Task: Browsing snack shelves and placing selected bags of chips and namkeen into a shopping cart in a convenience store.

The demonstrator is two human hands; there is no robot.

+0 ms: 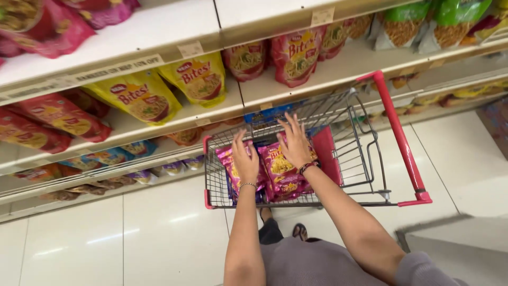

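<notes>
Over the wire cart (349, 132), both hands reach down with fingers spread and palms turned downward. Left hand (245, 159), open, lies flat on a pink packet (228, 161) at the cart's left side; a bead bracelet circles its wrist. Right hand (294, 142), likewise open and gripping nothing, rests on a second pink packet (283, 175) beside the first, near the cart's middle; a dark bracelet sits on that wrist. Both packets lie in the basket against its near wall, touching each other, with a blue item partly hidden beneath them. Red handle (399, 137) runs along the cart's right edge, and a red flap stands just right of the right hand. Shelves (159, 26) beyond the cart's far edge carry yellow bags (140, 98) at left, red bags (296, 55) at centre and green bags (418, 21) at the upper right. White floor tiles (159, 233) lie below the cart.
</notes>
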